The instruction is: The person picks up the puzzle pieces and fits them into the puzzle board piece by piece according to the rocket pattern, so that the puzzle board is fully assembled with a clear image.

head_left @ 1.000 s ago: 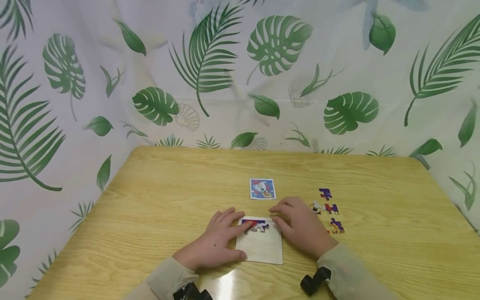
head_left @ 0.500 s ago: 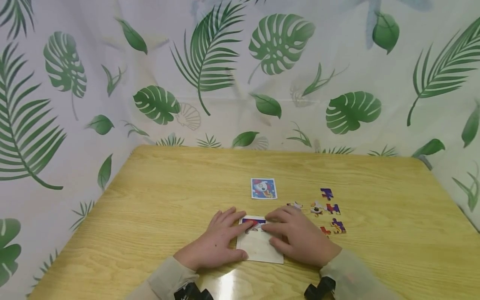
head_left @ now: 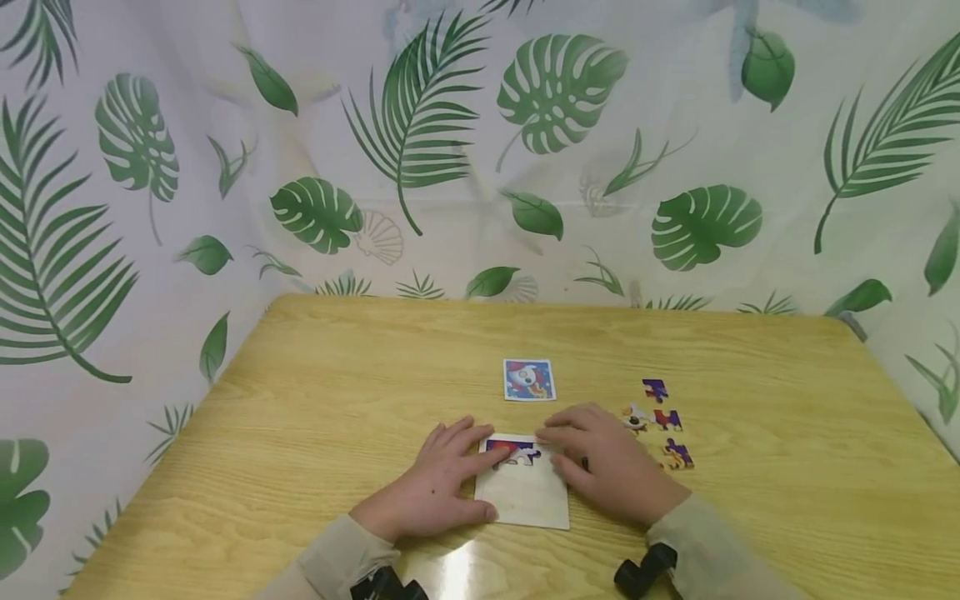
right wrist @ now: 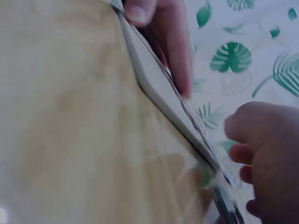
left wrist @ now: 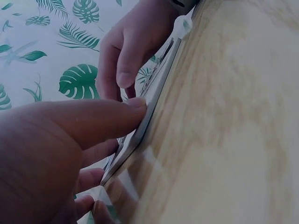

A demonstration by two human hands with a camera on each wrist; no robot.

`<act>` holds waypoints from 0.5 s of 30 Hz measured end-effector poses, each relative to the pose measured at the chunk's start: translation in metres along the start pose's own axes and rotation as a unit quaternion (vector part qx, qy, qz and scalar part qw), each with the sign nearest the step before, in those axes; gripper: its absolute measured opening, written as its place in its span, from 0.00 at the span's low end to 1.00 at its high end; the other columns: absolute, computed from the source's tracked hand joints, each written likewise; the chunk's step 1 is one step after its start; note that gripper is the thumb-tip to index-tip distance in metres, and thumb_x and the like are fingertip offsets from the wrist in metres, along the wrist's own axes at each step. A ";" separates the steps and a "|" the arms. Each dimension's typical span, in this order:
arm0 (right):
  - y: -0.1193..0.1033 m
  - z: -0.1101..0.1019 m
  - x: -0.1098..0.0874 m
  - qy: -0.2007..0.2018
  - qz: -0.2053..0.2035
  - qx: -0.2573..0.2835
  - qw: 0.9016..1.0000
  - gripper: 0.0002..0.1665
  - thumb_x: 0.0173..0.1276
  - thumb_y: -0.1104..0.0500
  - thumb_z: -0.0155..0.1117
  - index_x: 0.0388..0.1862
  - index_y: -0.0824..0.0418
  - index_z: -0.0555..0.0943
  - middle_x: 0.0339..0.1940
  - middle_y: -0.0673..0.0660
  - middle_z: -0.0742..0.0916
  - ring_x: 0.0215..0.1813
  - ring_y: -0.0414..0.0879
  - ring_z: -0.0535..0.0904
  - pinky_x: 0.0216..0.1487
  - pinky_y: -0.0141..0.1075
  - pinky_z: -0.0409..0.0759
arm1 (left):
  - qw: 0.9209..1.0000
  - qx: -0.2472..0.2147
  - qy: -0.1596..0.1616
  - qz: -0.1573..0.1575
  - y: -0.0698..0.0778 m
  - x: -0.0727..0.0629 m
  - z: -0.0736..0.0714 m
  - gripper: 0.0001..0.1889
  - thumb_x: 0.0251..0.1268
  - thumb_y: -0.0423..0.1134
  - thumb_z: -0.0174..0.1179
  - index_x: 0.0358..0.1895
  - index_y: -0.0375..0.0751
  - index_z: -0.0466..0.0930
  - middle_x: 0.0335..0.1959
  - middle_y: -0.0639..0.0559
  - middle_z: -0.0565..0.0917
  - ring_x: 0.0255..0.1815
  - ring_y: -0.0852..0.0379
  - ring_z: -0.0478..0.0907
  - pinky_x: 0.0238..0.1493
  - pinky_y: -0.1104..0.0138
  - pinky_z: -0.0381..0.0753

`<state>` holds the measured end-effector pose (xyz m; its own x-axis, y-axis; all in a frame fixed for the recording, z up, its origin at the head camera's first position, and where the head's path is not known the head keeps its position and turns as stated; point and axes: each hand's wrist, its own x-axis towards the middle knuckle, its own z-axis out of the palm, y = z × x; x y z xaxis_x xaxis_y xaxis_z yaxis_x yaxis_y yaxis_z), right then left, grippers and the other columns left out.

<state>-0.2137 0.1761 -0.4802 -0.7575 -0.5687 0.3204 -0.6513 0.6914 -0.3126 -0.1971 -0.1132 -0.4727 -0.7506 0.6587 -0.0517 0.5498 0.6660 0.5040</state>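
Note:
A pale square puzzle board (head_left: 523, 502) lies on the table in front of me. Joined puzzle pieces (head_left: 527, 454), purple, red and white, sit along its far edge. My left hand (head_left: 438, 483) rests on the board's left side, its index finger straight across the pieces and its thumb at the near left edge. Over the board's right edge, my right hand (head_left: 611, 467) hovers with fingers loosely bent near the far right corner. In the right wrist view, the right thumb (right wrist: 243, 122) stands apart from the board (right wrist: 161, 88), and no piece shows in that hand.
Beyond the board lies a small picture card (head_left: 529, 380) with a white dog-like figure. Several loose pieces lie to the right, among them a purple one (head_left: 655, 389), a red one (head_left: 667, 419) and a purple-orange one (head_left: 677, 453). A leaf-print cloth (head_left: 465, 125) hangs behind the table.
My right hand moved left onto the joined pieces, then drew back right, uncovering their right end. A loose white piece seen half a second ago is now hidden behind it. The left hand stayed put.

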 end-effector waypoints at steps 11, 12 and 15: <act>0.065 -0.026 -0.020 0.116 0.101 0.007 0.988 0.15 0.72 0.61 0.62 0.56 0.58 0.86 0.55 0.56 0.83 0.60 0.56 0.73 0.59 0.56 0.72 | 1.000 -0.009 0.005 -0.003 -0.001 -0.001 0.002 0.41 0.63 0.57 0.65 0.80 0.60 0.60 0.82 0.51 0.52 0.83 0.47 0.38 0.78 0.45 0.32; 0.071 -0.029 -0.023 0.116 0.118 0.010 0.986 0.16 0.73 0.61 0.61 0.56 0.59 0.86 0.55 0.57 0.83 0.60 0.58 0.72 0.59 0.58 0.71 | 1.000 -0.009 0.005 -0.004 -0.001 -0.001 0.002 0.41 0.63 0.58 0.65 0.80 0.60 0.60 0.82 0.51 0.52 0.83 0.47 0.38 0.77 0.45 0.32; 0.089 -0.038 -0.031 0.108 0.177 0.017 0.978 0.18 0.76 0.57 0.58 0.59 0.60 0.84 0.58 0.62 0.82 0.62 0.64 0.70 0.59 0.62 0.68 | 1.000 -0.007 0.005 -0.002 -0.002 -0.001 0.002 0.41 0.64 0.58 0.65 0.80 0.60 0.60 0.82 0.51 0.52 0.83 0.47 0.38 0.77 0.45 0.32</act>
<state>-0.2461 0.2721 -0.4838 -0.9116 -0.1866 0.3662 -0.3534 0.8109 -0.4665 -0.1963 -0.1147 -0.4748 -0.7563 0.6526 -0.0455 0.5419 0.6639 0.5154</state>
